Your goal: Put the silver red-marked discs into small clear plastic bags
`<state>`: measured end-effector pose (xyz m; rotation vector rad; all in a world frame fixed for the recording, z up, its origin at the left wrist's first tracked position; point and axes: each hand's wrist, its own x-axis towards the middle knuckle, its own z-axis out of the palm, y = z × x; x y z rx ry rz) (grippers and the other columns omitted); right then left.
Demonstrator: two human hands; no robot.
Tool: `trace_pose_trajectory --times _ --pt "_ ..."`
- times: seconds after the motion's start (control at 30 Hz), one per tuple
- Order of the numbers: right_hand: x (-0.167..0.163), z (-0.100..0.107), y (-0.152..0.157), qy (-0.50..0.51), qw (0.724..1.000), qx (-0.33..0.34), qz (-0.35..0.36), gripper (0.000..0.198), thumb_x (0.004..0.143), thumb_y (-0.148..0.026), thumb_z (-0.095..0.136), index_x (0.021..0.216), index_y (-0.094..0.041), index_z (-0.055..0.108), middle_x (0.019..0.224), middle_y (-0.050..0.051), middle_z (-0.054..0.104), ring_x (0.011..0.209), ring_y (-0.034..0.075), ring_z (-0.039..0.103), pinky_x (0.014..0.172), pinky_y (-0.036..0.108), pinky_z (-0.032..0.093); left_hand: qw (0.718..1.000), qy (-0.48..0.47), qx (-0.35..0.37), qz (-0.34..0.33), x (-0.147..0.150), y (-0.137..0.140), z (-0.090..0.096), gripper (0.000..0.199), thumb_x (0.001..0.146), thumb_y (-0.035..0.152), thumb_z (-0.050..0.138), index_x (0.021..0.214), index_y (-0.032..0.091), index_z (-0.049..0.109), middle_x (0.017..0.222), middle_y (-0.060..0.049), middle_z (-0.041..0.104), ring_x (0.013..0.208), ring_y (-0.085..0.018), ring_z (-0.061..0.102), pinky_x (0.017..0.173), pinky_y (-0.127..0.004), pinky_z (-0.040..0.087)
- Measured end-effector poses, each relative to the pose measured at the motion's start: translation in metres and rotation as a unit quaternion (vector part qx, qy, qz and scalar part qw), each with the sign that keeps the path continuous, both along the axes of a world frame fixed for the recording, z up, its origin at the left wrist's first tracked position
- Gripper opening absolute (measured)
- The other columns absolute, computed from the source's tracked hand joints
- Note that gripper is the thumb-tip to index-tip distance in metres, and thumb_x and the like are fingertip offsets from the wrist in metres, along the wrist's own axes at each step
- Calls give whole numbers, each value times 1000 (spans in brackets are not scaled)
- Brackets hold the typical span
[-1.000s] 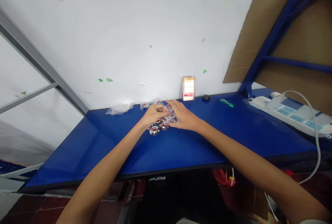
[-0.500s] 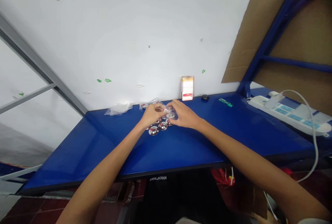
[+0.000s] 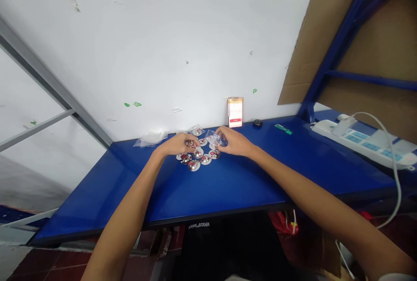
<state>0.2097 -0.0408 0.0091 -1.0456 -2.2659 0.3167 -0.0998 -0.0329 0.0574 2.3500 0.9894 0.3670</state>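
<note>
My left hand [image 3: 178,144] is curled over a group of shiny round metal discs with red markings, its thumb and fingers closed at the edge of one metal disc [image 3: 198,153]. Its fingers partly cover other discs behind it. To the right, my right hand [image 3: 235,142] pinches a crumpled clear plastic bag [image 3: 215,137] above the group. Several loose discs lie close together on the blue table, among them a front disc [image 3: 194,166] and a right-hand disc [image 3: 214,154]. Behind them sits a disc in clear wrapping [image 3: 197,130].
Flat clear plastic bags [image 3: 151,138] lie at the back left by the wall. A lit phone [image 3: 235,112] leans on the wall, with a small black object [image 3: 257,123] and a green item [image 3: 283,129] to its right. A white power strip [image 3: 365,144] with a cable occupies the right end.
My hands have moved apart: the left went left and slightly down over the discs, while the right stays near its place with the plastic bag. More of the discs now show between them.
</note>
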Motion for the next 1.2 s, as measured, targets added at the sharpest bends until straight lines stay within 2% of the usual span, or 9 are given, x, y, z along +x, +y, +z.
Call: trace_pose_trajectory --times 0.1,0.2,0.27,0.37,0.57,0.7,0.9,1.03,1.2 --pt "0 0 -1 -6 1000 -9 1 48 83 -32 76 126 -23 56 114 7 70 95 25 67 80 34 50 998 43 34 -41 3 -1 -2 27 85 35 82 111 27 84 114 -5 79 99 -23 71 83 -30 51" --pt "-1 0 -1 -4 1000 -8 3 50 83 -31 77 128 -23 56 113 7 70 96 25 67 80 33 49 995 61 61 -55 10 2 -9 21 89 34 79 107 25 83 109 -6 78 96 -22 71 83 -31 50" --pt "-1 -1 0 -1 1000 -5 3 51 83 -31 77 128 -23 55 113 8 70 96 25 67 80 33 49 994 59 75 -59 12 3 -13 14 92 33 75 99 24 82 105 -7 78 96 -23 70 84 -32 50" --pt "0 -1 1 -2 1000 -6 1 50 83 -31 77 128 -23 55 113 8 69 96 25 67 79 33 49 994 30 86 -55 12 2 -11 17 98 36 69 94 22 77 101 -7 77 97 -23 70 87 -33 51" --pt "0 0 0 -9 1000 7 -2 47 84 -31 76 126 -23 56 112 8 69 97 26 67 79 33 49 987 -136 53 61 11 -8 3 23 109 46 51 112 24 57 97 -4 73 77 -18 67 67 -29 50" --pt "-3 0 -1 -2 1000 25 9 47 85 -31 76 126 -21 56 113 9 68 101 28 66 86 36 50 967 -228 -13 116 28 -15 1 31 101 53 66 106 23 57 87 -2 69 65 -15 64 55 -25 46" --pt "-12 1 -8 13 999 35 18 49 83 -29 76 127 -20 55 117 11 69 105 30 66 90 39 50 941 -270 -81 185 62 -23 -13 44 83 56 86 94 19 66 63 1 64 49 -12 55 46 -23 36" --pt "-15 4 -13 9 1000 12 22 48 83 -27 75 126 -21 54 124 13 68 109 32 65 90 39 50 936 -268 -45 225 64 -25 -16 40 80 53 88 91 19 69 66 0 69 47 -12 57 47 -24 40" --pt "-14 3 -13 14 1000 13 22 53 83 -27 75 130 -21 52 126 13 66 114 33 63 94 40 49 922 -263 1 282 60 -26 -9 32 84 50 83 86 20 73 63 0 70 46 -13 55 47 -24 41"
